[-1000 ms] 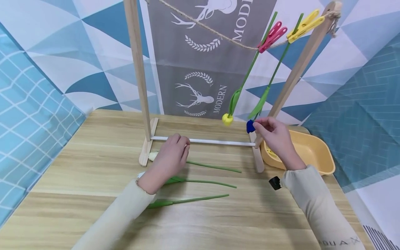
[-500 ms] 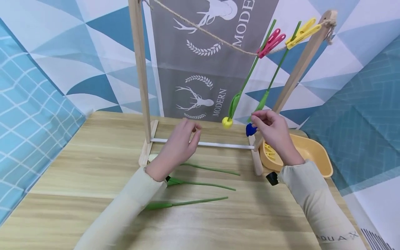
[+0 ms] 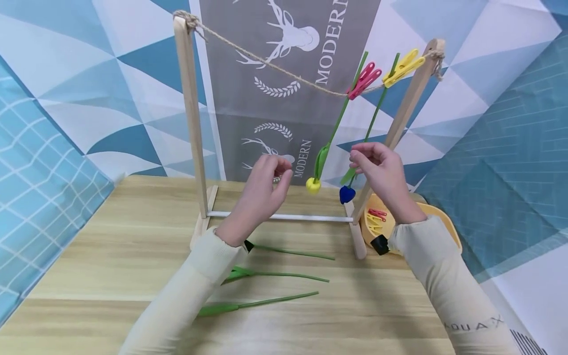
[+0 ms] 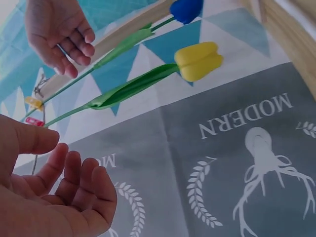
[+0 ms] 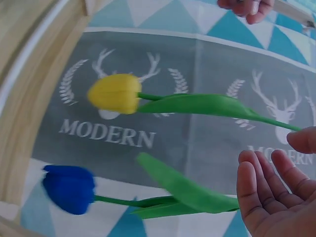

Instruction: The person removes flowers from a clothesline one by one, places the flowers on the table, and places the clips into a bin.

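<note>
A blue tulip (image 3: 347,194) and a yellow tulip (image 3: 313,185) hang head down from a rope (image 3: 275,66). A yellow clothespin (image 3: 403,69) clips the blue one's stem, and a red clothespin (image 3: 365,81) clips the yellow one's. My right hand (image 3: 383,172) is beside the blue tulip's leaves, fingers loosely bent with nothing in them; the right wrist view shows its palm (image 5: 271,197) bare. To the left of the yellow tulip, my left hand (image 3: 266,190) hovers with relaxed fingers, also bare in the left wrist view.
The rope spans two wooden posts (image 3: 192,113), joined low down by a white rod (image 3: 306,217). Three green-stemmed flowers (image 3: 275,301) lie on the wooden table, their heads hidden by my left arm. A yellow basin (image 3: 450,229) at right holds red and yellow clothespins (image 3: 374,224).
My left hand has risen and moved right, away from the tabletop flowers. My right hand has come up off the blue tulip's head. The head view has tilted up slightly.
</note>
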The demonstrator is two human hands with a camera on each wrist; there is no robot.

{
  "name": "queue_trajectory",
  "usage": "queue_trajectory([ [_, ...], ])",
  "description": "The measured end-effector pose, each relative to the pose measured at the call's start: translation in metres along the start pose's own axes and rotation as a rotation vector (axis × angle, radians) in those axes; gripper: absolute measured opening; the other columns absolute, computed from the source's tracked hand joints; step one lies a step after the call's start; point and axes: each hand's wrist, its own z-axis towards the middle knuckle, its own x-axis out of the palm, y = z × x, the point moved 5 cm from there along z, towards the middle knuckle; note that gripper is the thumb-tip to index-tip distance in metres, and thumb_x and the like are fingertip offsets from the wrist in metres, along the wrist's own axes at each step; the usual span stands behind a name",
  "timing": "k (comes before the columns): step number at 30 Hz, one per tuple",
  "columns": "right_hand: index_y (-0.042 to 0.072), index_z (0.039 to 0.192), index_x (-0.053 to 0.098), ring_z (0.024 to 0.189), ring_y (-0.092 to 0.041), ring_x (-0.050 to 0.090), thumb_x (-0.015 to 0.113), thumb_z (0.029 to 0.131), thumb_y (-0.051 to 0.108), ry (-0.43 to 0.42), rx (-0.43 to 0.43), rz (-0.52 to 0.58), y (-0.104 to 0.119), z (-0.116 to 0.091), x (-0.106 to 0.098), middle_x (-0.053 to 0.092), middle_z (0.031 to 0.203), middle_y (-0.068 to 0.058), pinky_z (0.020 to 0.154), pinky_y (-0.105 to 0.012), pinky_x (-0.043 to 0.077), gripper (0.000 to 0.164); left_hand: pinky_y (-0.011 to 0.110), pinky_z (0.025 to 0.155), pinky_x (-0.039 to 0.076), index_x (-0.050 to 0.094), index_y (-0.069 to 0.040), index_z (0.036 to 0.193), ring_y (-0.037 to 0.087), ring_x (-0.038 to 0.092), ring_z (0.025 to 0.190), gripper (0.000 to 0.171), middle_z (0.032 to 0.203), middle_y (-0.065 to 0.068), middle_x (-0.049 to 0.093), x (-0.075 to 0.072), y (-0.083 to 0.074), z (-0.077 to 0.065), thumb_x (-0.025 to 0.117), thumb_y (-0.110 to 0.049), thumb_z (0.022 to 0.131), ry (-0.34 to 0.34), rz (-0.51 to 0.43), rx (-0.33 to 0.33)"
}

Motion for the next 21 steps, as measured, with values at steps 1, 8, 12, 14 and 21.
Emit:
queue_trajectory([
  [1,0.008,0.116,0.059,0.087,-0.013,0.063,0.057,0.091,0.038,-0.007,-0.005,0.016,0.004,0.001,-0.002,0.062,0.097,0.002,0.078,-0.020,0.052,0.039,0.032,0.078,0.044,0.057,0.001,0.101,0.024,0.050,0.089,0.013,0.097,0.013,0.056,-0.001,0.000,0.002,0.052,-0.006,0.091,-0.002,-0.015,-0.014],
  [8,0.009,0.114,0.060,0.087,-0.010,0.063,0.061,0.089,0.033,-0.065,-0.052,0.134,0.036,0.013,-0.014,0.063,0.096,0.004,0.075,-0.013,0.050,0.035,0.026,0.073,0.047,0.056,-0.004,0.102,0.018,0.049,0.088,0.014,0.096,0.007,0.052,-0.001,-0.005,0.026,0.052,-0.014,0.093,0.020,-0.132,-0.135],
  [12,0.009,0.114,0.060,0.087,-0.010,0.064,0.063,0.087,0.031,-0.094,-0.081,0.247,0.052,0.019,-0.023,0.064,0.096,0.003,0.075,-0.013,0.050,0.034,0.024,0.075,0.046,0.056,-0.006,0.103,0.015,0.048,0.088,0.015,0.095,0.005,0.051,0.002,-0.010,0.044,0.052,-0.017,0.094,0.025,-0.190,-0.160],
  [14,0.008,0.113,0.060,0.085,-0.010,0.065,0.065,0.087,0.029,-0.113,-0.102,0.301,0.059,0.022,-0.026,0.065,0.095,0.001,0.075,-0.013,0.050,0.034,0.024,0.076,0.046,0.056,-0.008,0.104,0.014,0.048,0.088,0.016,0.096,0.003,0.051,0.003,-0.014,0.051,0.052,-0.019,0.094,0.024,-0.203,-0.174],
  [21,0.006,0.123,0.057,0.086,-0.008,0.064,0.064,0.087,0.025,-0.195,-0.113,0.279,0.084,0.025,-0.037,0.063,0.097,0.003,0.077,-0.013,0.050,0.041,0.019,0.076,0.042,0.054,-0.010,0.110,0.012,0.047,0.091,0.021,0.104,0.002,0.050,0.002,-0.025,0.076,0.052,-0.024,0.095,-0.017,-0.250,-0.227],
])
